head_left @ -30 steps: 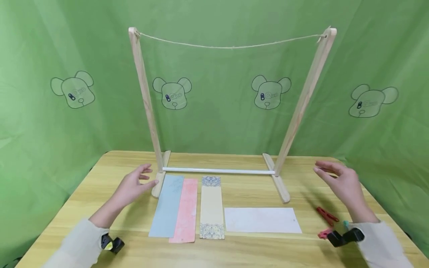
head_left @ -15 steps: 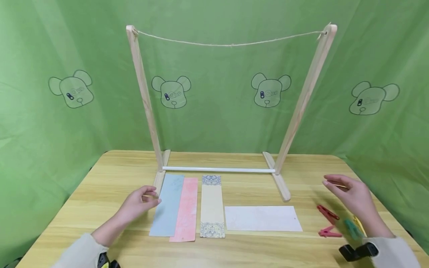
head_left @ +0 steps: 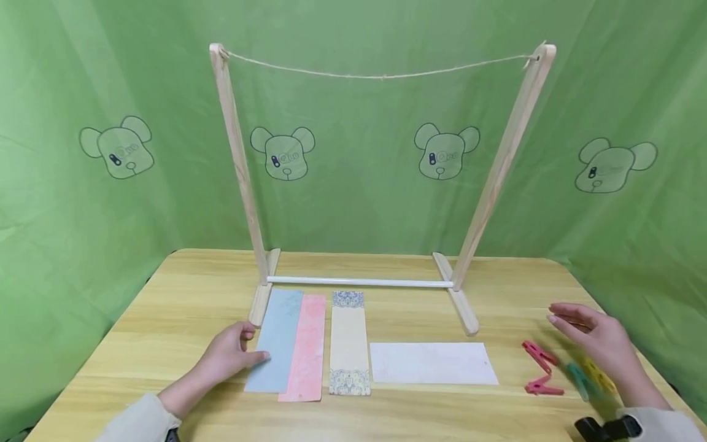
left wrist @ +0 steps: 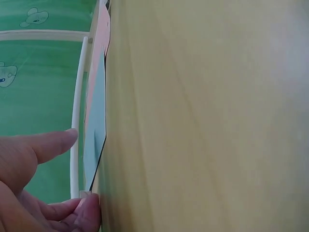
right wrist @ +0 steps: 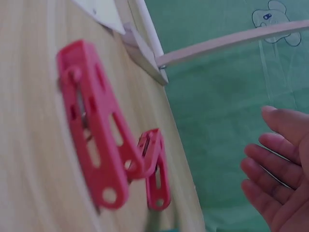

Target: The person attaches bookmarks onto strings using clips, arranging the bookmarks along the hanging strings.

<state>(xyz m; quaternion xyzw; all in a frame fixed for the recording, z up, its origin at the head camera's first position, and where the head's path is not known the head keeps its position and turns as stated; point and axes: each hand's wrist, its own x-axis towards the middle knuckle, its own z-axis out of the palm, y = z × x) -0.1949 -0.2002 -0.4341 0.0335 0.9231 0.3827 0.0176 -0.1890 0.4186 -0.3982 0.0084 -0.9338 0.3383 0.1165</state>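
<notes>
My left hand (head_left: 225,355) is at the left edge of a pale blue paper strip (head_left: 280,337), its thumb over the strip. In the left wrist view the thumb is raised apart from the fingers, which are down by the blue strip's edge (left wrist: 96,140). A pink paper strip (head_left: 309,359) lies partly under the blue one. Over the right side of the table, my right hand (head_left: 599,344) hovers with loosely bent fingers and nothing in it. Below and beside it lie two red clothespins (head_left: 538,356), a green clothespin (head_left: 580,380) and a yellow clothespin (head_left: 599,374).
Behind the strips stands a wooden frame (head_left: 504,159) with a sagging string (head_left: 381,77) along its top and a white rod (head_left: 359,282) low down. A cream patterned strip (head_left: 349,337) and a white strip (head_left: 431,363) lie on the wooden table (head_left: 409,417).
My left hand has come down toward me and onto the blue strip's edge. My right hand has moved right and nearer, uncovering the clothespins.
</notes>
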